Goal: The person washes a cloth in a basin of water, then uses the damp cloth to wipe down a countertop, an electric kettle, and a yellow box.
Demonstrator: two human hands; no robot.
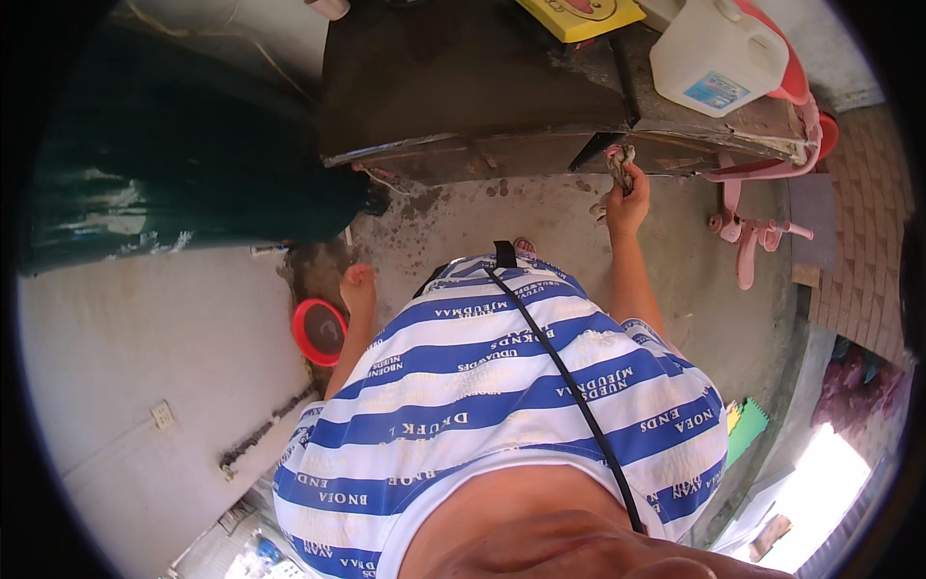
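My right hand (628,204) grips a crumpled, greyish cloth rag (621,170) with a pinkish patch. It is just in front of the near edge of a dark wooden table (463,79), and part of the rag hangs below the fingers. My left hand (358,286) hangs beside my body with its fingers curled, and nothing shows in it. Close to that hand, a red round basin (320,331) stands on the floor by the wall. The dark brown tabletop has a shiny look and a worn, chipped front edge.
A white plastic jug (720,61) and a yellow box (582,16) sit on the table. A large dark green object (181,159) stands at the left. A pink child's scooter (752,230) is on the floor at right. Wet spots mark the concrete floor (492,210).
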